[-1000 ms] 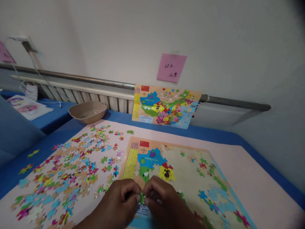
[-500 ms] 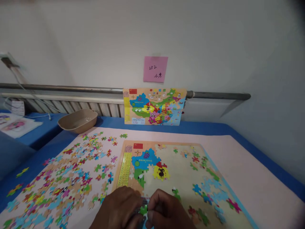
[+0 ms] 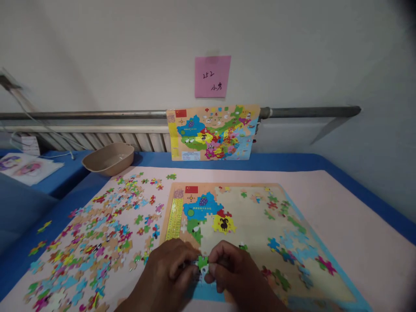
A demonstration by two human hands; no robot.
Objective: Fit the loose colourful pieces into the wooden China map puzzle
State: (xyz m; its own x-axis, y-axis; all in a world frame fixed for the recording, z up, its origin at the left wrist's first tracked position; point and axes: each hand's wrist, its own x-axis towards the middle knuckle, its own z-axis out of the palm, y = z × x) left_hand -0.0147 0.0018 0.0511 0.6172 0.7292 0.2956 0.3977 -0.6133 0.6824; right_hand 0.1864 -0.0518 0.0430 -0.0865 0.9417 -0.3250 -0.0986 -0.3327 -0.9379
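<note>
A green puzzle piece (image 3: 203, 261) sits between my two hands over the lower left part of the puzzle board (image 3: 253, 242). My left hand (image 3: 172, 268) is closed, its thumb and fingers pinched at the piece's left edge. From the other side, the curled thumb and forefinger of my right hand (image 3: 229, 268) pinch its right edge. Just below, a pale blue-and-white printed section (image 3: 203, 277) shows between the hands. Joined pieces above form a blue region (image 3: 201, 206) and a yellow one with a black ram (image 3: 224, 224). My hands hide part of the board's lower edge.
Loose puzzle pieces (image 3: 97, 238) cover the pink sheet to the left. More pieces (image 3: 295, 247) lie on the board's right side. A tan basin (image 3: 108, 159) stands at the back left. A printed map (image 3: 211, 134) hangs from the metal rail (image 3: 308, 112).
The view has tilted down slightly. My hands have parted a little around the green puzzle piece, which now shows more fully between the fingertips.
</note>
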